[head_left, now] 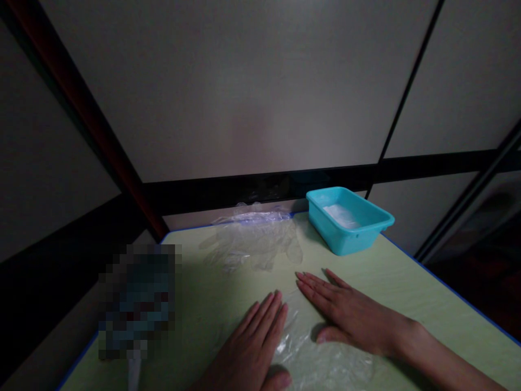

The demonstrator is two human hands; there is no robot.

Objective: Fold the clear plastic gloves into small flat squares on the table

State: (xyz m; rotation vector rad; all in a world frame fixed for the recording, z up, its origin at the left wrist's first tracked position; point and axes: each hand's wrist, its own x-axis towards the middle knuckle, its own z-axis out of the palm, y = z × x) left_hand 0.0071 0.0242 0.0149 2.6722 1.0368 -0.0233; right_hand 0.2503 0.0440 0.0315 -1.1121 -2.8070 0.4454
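Note:
My left hand lies flat, fingers stretched out, at the left edge of a clear plastic glove or film spread on the table. On the other side my right hand rests with its fingers extended and its thumb over the same plastic. Its exact outline is hard to make out. Beyond both hands, a pile of clear disposable plastic gloves lies crumpled near the table's far edge.
A turquoise plastic basket with something white inside stands at the back right. At left is a blurred-out object with a pale lower part. The light green table has a blue edge and meets wardrobe panels behind.

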